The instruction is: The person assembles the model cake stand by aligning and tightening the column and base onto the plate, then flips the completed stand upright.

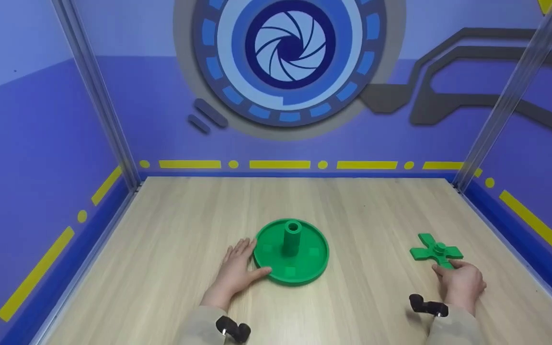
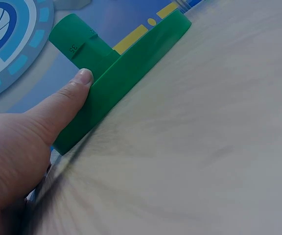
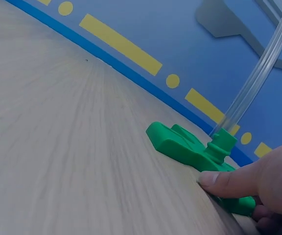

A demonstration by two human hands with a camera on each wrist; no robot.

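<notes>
A round green dish [image 1: 266, 235] with an upright hollow post [image 1: 292, 239] lies flat on the table, seen side-on as a green dish [image 2: 131, 73] in the left wrist view. My left hand [image 1: 235, 275] lies at its left rim, fingers extended along the outside and thumb [image 2: 65, 105] over the edge. Farther right is a green four-armed piece [image 1: 431, 253] with a short round stub at its centre. My right hand [image 1: 463, 285] pinches its near arm; the thumb [image 3: 229, 183] shows against the green piece [image 3: 180, 147] in the right wrist view, other fingertips partly hidden.
The wooden table [image 1: 362, 215] runs back to a blue-purple wall [image 1: 137, 110] with yellow dashes. Transparent corner posts stand at the left [image 1: 98, 91] and right [image 1: 506, 96]. Wood surface separates the dish from the four-armed piece.
</notes>
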